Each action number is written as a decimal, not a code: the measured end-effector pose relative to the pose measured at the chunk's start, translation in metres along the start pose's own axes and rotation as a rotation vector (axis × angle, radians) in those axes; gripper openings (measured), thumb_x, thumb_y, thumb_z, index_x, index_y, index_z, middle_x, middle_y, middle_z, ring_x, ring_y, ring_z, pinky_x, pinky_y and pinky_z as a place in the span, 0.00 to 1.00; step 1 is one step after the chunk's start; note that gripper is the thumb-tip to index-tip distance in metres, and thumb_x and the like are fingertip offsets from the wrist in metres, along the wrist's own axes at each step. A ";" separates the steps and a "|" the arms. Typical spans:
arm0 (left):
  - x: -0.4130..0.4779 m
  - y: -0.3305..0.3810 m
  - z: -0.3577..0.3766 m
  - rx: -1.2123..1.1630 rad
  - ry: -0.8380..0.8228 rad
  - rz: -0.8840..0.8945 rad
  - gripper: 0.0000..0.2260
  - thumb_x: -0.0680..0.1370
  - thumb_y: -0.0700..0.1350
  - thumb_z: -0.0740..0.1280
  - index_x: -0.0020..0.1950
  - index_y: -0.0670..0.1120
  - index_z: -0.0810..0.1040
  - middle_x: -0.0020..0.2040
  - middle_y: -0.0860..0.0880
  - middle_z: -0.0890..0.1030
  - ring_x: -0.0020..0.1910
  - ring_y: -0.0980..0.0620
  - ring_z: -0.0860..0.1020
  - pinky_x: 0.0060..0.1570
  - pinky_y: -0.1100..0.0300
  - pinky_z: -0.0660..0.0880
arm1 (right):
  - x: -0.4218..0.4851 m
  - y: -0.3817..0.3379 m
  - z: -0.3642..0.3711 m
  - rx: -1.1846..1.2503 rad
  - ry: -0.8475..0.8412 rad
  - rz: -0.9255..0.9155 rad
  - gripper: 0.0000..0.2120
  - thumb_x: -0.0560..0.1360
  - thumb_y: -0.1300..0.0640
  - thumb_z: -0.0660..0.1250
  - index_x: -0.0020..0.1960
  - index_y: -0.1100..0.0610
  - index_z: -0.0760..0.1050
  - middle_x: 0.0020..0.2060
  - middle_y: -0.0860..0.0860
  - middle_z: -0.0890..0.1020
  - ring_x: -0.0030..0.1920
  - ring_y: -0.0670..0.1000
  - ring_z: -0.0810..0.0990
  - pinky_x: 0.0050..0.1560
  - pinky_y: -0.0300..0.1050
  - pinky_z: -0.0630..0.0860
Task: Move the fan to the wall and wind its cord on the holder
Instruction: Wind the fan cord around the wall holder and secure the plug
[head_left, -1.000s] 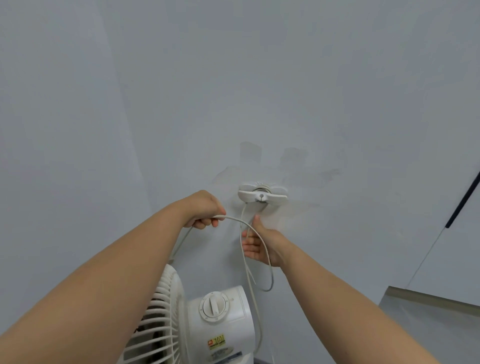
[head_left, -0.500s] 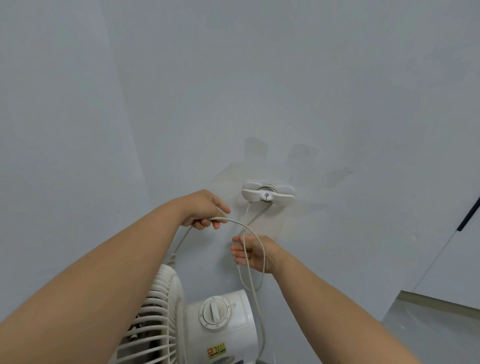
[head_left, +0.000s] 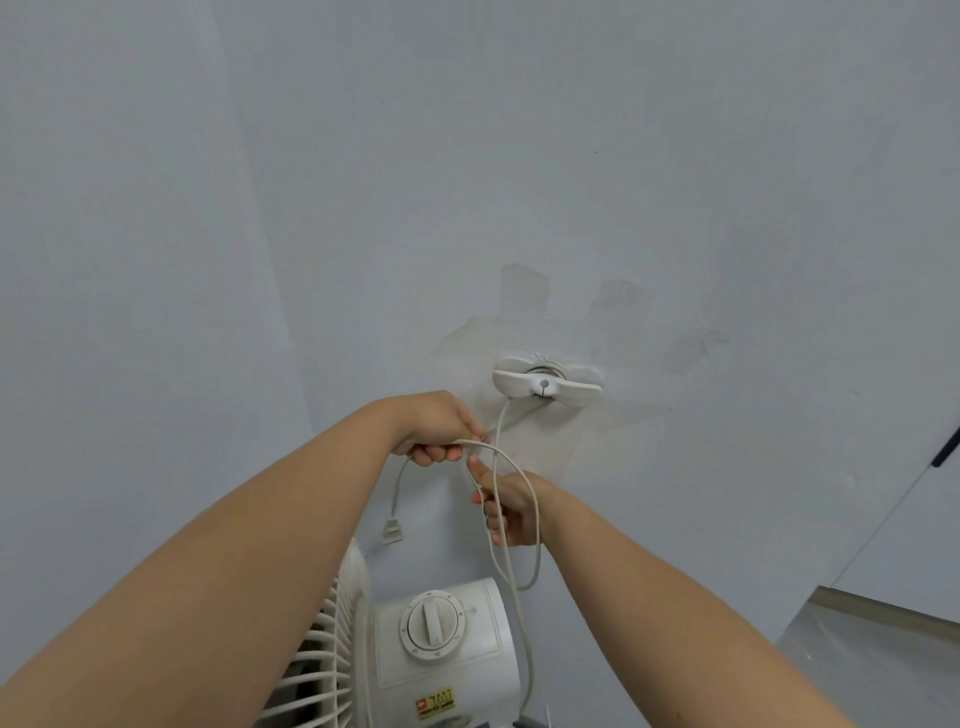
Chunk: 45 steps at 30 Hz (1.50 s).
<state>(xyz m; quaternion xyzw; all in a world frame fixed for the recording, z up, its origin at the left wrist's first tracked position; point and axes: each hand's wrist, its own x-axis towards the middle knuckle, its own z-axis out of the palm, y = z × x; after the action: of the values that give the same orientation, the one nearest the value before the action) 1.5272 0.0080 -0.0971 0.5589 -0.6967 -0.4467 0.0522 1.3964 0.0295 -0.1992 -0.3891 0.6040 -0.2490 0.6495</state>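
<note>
**Fan** (head_left: 441, 649): white, at the bottom edge of my view, close against the wall (head_left: 675, 182) and straight below the holder. Its foot is out of frame, so I cannot tell what it stands on. I judge the move to the wall done.

**Holder** (head_left: 545, 384): white two-winged cleat fixed to the wall above the fan. The wings stand proud, so that turns of cord can lodge behind them. How many turns already sit there is hidden from me.

**Cord** (head_left: 511, 571): off-white. One strand drops from the holder's left underside, crosses the right grip and runs down past the fan's dial (head_left: 431, 626). A slack loop hangs just beneath that grip.

**Left grip** (head_left: 436, 426): fingers clamped on the cord near its free end, raised beside the holder's lower left. I judge it is held high to carry the tail clear of the fan and ready it for the next turn.

**Plug** (head_left: 393, 530): dangles on a short length below the left grip, apart from the fan grille (head_left: 322, 649).

**Right grip** (head_left: 511, 512): below the holder, fingers curled round the cord, forefinger lifted toward the left grip. I judge it gathers slack, so the strand at the holder cannot slip off.

**Status**: winding in hand, not finished. The loop and the tail are yet to go round the wings.
</note>
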 end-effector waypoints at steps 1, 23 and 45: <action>0.000 0.000 0.000 0.004 0.023 0.013 0.10 0.77 0.36 0.59 0.46 0.43 0.80 0.27 0.47 0.68 0.17 0.56 0.58 0.21 0.70 0.55 | 0.000 -0.001 0.001 -0.011 0.005 -0.006 0.27 0.72 0.31 0.58 0.36 0.56 0.67 0.16 0.46 0.63 0.19 0.45 0.61 0.27 0.37 0.64; -0.010 0.026 -0.011 0.254 0.748 0.157 0.11 0.77 0.46 0.65 0.35 0.46 0.73 0.48 0.45 0.79 0.50 0.42 0.77 0.45 0.56 0.71 | -0.110 -0.053 -0.036 -0.736 0.278 -0.490 0.11 0.75 0.60 0.61 0.45 0.67 0.78 0.28 0.54 0.74 0.25 0.49 0.70 0.28 0.38 0.69; -0.064 0.058 -0.042 0.261 0.359 0.042 0.16 0.78 0.48 0.64 0.33 0.42 0.71 0.21 0.51 0.73 0.24 0.51 0.64 0.25 0.63 0.62 | -0.130 -0.071 -0.039 -0.985 0.776 -0.936 0.08 0.75 0.60 0.65 0.46 0.62 0.82 0.41 0.55 0.79 0.41 0.55 0.76 0.41 0.45 0.70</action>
<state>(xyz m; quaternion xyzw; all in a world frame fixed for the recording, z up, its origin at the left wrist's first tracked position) 1.5321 0.0360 -0.0053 0.6170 -0.7395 -0.2449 0.1117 1.3494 0.0838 -0.0641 -0.7318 0.6018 -0.3185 -0.0281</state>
